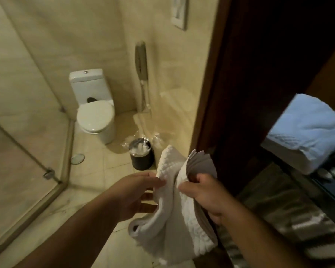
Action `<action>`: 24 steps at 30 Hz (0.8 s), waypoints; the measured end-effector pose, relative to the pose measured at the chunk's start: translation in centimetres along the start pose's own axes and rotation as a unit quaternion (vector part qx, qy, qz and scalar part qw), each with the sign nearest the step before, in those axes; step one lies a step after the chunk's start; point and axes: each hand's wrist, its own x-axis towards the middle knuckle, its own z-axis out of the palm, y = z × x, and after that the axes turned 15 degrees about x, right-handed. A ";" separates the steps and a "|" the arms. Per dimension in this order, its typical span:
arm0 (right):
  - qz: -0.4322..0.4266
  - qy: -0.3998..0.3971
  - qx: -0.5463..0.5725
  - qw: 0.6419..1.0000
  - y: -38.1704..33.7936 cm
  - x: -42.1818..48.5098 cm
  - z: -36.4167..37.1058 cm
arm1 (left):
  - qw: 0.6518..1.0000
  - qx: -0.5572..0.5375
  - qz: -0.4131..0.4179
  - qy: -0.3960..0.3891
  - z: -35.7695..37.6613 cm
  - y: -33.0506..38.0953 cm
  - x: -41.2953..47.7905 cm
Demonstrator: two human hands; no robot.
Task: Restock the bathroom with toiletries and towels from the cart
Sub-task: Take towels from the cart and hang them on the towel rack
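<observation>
A white textured towel [174, 206] hangs between my hands at the bathroom doorway, partly unfolded, with its lower end drooping toward the floor. My left hand [137, 194] pinches its left edge between thumb and fingers. My right hand [203, 192] grips the right side, fingers curled round a bunched, folded part. On the right, a stack of folded towels [306, 132] lies on the cart, lit bluish.
A white toilet [95, 115] stands at the back wall, with a wall phone [141, 60] to its right. A black bin [141, 156] with a clear liner stands on the tiled floor ahead. A glass shower screen [27, 132] fills the left; the dark wooden door frame [226, 93] rises on the right.
</observation>
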 end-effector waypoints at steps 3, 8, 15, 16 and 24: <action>-0.002 -0.007 0.005 1.000 -0.8 1.8 4.9 | 1.000 -0.015 0.013 0.022 -5.2 -0.7 -0.9; -0.024 -0.042 -0.014 0.999 -3.6 5.5 14.2 | 0.993 -0.070 0.039 0.081 -14.9 -1.6 -2.7; -0.024 -0.060 0.035 0.997 -7.9 10.5 25.9 | 0.965 -0.158 0.101 0.182 -27.6 -2.6 -5.0; -0.012 -0.063 0.051 0.997 -8.3 10.9 27.5 | 0.960 -0.176 0.109 0.189 -29.0 -2.7 -5.4; -0.008 -0.118 0.029 0.993 -11.2 13.5 36.7 | 0.939 -0.235 0.150 0.200 -36.3 -2.9 -6.3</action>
